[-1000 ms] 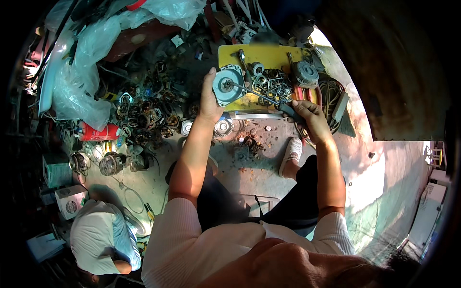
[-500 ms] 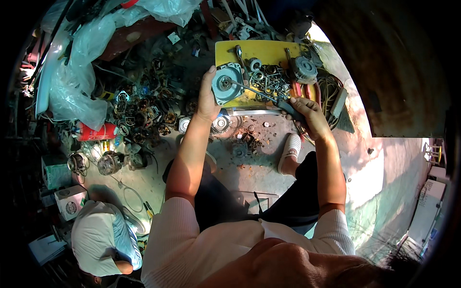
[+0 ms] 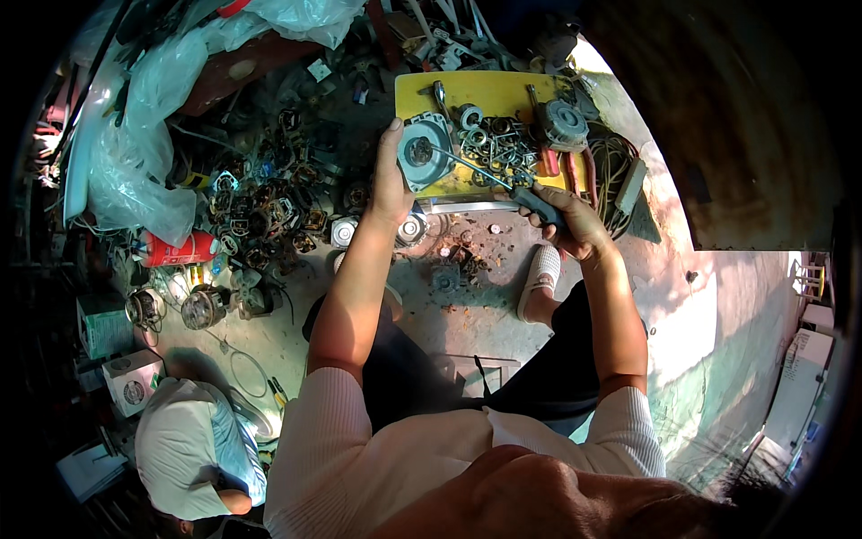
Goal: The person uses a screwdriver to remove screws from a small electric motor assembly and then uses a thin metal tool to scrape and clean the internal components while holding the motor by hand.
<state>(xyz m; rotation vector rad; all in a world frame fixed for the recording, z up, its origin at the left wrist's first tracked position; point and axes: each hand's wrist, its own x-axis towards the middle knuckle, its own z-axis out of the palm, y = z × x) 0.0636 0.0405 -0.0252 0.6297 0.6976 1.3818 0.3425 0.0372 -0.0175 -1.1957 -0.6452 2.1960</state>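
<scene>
My left hand [image 3: 391, 175] grips a grey round metal housing cover [image 3: 433, 171] by its left edge, upright above the yellow board [image 3: 476, 90]. My right hand [image 3: 567, 218] is closed on the dark handle of a long screwdriver [image 3: 525, 196], whose thin shaft reaches to the dark hub in the middle of the cover. On the board lie small metal rings and parts [image 3: 498, 144], a ratchet-like tool [image 3: 439, 99], red-handled pliers [image 3: 550, 160] and a round metal motor piece [image 3: 564, 121].
Piles of scrap motor parts [image 3: 265, 207], clear plastic sheeting [image 3: 126, 162] and a red cylinder [image 3: 180, 247] lie left. A coiled cable [image 3: 615, 189] is beside the board, a rusty metal panel [image 3: 754, 135] at right. Another person [image 3: 180, 440] crouches lower left, near boxes [image 3: 133, 377].
Both my hands, with the cover and screwdriver, have shifted slightly up and left in the picture. The board and surroundings have shifted similarly. The screwdriver still reaches the cover's hub.
</scene>
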